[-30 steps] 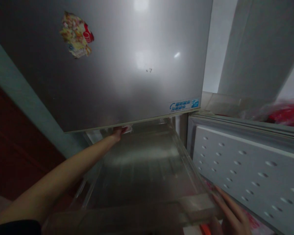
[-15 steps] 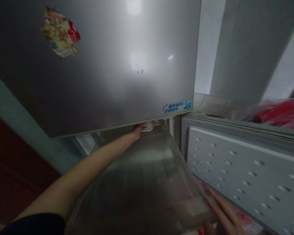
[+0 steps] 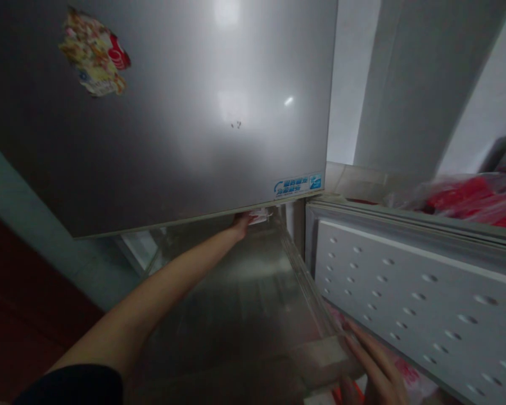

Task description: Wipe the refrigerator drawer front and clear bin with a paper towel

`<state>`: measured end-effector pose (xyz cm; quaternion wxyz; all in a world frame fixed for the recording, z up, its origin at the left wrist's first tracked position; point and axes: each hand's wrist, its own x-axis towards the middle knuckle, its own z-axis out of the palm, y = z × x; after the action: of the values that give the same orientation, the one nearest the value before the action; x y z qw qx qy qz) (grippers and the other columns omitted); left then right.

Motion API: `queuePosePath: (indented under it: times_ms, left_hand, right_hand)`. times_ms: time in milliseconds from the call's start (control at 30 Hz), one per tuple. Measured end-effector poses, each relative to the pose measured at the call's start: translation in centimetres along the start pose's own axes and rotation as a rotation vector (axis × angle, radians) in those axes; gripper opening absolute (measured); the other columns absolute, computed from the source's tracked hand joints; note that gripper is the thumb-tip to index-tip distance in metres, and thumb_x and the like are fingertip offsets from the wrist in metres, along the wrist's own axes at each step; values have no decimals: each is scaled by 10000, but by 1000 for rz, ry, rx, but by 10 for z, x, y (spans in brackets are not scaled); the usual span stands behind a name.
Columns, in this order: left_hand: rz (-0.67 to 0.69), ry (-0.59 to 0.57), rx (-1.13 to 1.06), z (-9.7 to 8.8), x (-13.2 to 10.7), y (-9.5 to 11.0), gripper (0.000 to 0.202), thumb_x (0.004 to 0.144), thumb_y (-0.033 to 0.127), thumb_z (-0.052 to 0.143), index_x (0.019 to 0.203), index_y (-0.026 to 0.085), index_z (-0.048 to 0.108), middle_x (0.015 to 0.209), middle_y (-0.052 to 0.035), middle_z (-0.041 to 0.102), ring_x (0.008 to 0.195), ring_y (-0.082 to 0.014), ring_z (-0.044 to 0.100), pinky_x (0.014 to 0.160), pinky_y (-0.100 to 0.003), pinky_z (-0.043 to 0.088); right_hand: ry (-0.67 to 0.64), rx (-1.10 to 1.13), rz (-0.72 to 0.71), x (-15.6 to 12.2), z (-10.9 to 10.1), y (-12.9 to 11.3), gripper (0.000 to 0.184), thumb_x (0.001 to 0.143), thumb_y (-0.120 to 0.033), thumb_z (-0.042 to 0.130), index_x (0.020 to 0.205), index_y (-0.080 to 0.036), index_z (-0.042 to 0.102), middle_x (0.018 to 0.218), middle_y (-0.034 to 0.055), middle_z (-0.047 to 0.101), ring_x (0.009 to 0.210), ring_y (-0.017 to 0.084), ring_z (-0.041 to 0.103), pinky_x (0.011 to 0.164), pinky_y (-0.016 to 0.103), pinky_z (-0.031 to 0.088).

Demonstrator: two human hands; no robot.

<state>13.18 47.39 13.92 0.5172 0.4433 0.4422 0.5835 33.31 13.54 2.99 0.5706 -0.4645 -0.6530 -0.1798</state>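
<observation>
A clear plastic freezer drawer (image 3: 253,315) is pulled out below the silver upper fridge door (image 3: 185,112). My left arm reaches over it to the back, where my left hand (image 3: 241,220) is closed on a crumpled white cloth or tissue (image 3: 259,215). The upper door's lower edge partly hides that hand. At the drawer's front right corner, my right hand (image 3: 375,365) grips the rim, fingers along the outside. The thumb side shows near the lower edge of the view.
The open lower door (image 3: 405,292), with a dimpled white inner panel, stands to the right. Red items in plastic bags (image 3: 468,197) lie behind it. A pink-printed bag (image 3: 409,377) is below my right hand. A torn sticker (image 3: 95,53) marks the upper door.
The view has shifted slightly, so the fridge and lower door appear further left. My left hand stays at the drawer's back with the white cloth; my right hand keeps its hold on the corner.
</observation>
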Motion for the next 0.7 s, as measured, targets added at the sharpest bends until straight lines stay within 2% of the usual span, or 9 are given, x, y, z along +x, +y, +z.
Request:
queuePosePath:
  times_ms: [100, 233, 433, 567, 700]
  left_hand:
    - [9, 44, -24, -29, 0, 7, 134, 752, 80, 644, 809, 199, 661, 893, -36, 731, 870, -194, 716, 915, -372, 566]
    - [4, 108, -48, -79, -3, 22, 226, 645, -30, 612, 669, 191, 578, 781, -10, 681, 787, -183, 707, 897, -382, 568]
    - [-19, 245, -48, -148, -10, 46, 277, 598, -62, 573, 695, 197, 562, 735, 11, 658, 758, -184, 714, 859, -366, 578]
    - [7, 322, -44, -175, -16, 57, 322, 611, -90, 551, 731, 209, 539, 757, 25, 642, 725, -144, 688, 791, -295, 591]
    - [24, 314, -35, -184, -20, 61, 317, 630, -82, 560, 750, 211, 546, 744, 23, 632, 746, -158, 694, 773, -302, 603]
  right_hand:
    - [-7, -21, 47, -1, 0, -4, 363, 937, -349, 587, 1283, -256, 640, 1164, 90, 693, 1021, 239, 705, 799, 347, 598]
    - [-10, -3, 54, 3, 0, -14, 386, 940, -300, 586, 1322, -256, 605, 1216, 88, 677, 1053, 237, 694, 829, 346, 583]
    - [-30, 23, 96, 9, -1, -28, 399, 972, -264, 546, 1370, -245, 559, 1303, 93, 631, 1133, 237, 650, 905, 359, 534]
    - [1, 51, 180, 11, 0, -40, 383, 1005, -272, 511, 1385, -242, 542, 1314, 96, 612, 1190, 224, 602, 988, 366, 465]
    - [22, 97, 265, 12, 2, -48, 357, 1009, -271, 510, 1360, -235, 564, 1319, 97, 607, 1203, 222, 590, 1007, 372, 448]
